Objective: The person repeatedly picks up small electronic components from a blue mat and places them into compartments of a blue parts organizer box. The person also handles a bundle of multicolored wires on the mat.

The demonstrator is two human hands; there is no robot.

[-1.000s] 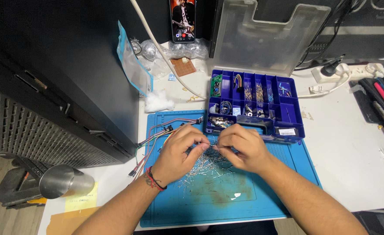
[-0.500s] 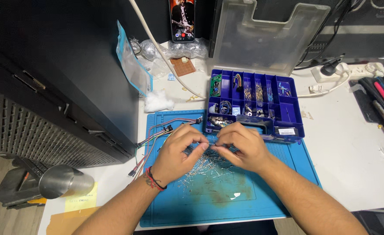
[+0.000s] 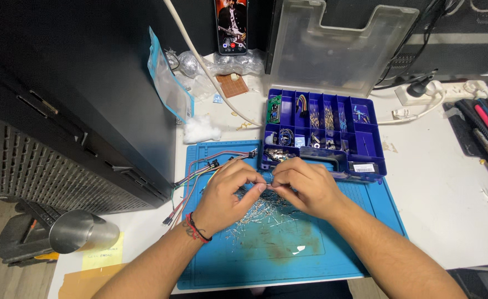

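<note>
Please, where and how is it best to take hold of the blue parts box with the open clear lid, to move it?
Probably by the dark handle on the front edge of the blue parts box, coming from the near side. The clear lid stands open behind, and the open compartments hold small loose parts, so keep it level. Both hands are just in front of it.

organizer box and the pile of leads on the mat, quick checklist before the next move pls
1. Organizer box lid open, compartments reachable: ok.
2. Left hand and right hand meet fingertip to fingertip over the blue mat: ok.
3. What the fingertips pinch: too small to see, cannot tell.
4. Pile of thin metal leads lies on the mat, none seen over its edge: ok.
5. Jumper wires trail off the mat's left edge beside the left hand, could snag: not ok.
6. Metal cup stands apart from the mat, off to the left: ok.
</note>
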